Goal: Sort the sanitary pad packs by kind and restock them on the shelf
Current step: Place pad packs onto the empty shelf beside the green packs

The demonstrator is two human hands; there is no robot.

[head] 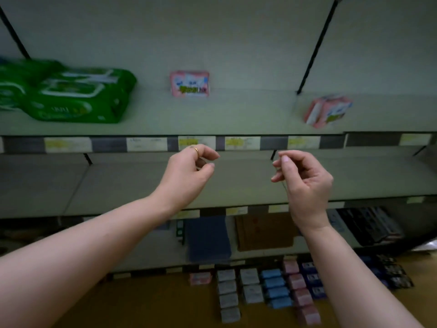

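Note:
A pink pad pack (189,84) stands upright at the back of the upper shelf (212,114). A second pink pack (327,111) sits tilted further right on the same shelf. Large green packs (71,95) lie at the shelf's left. My left hand (189,171) hovers in front of the shelf's price strip, fingers loosely curled, holding nothing. My right hand (305,178) is level with it to the right, fingers also curled and empty. On the floor lie rows of small packs: white (228,294), blue (275,288), pink (301,292) and dark blue (312,278).
The shelf below (118,185) is bare behind my hands. The lowest shelf holds a blue pack (208,237), a brown cardboard piece (264,233) and dark boxes (369,226). A lone pink pack (200,278) lies on the yellowish floor.

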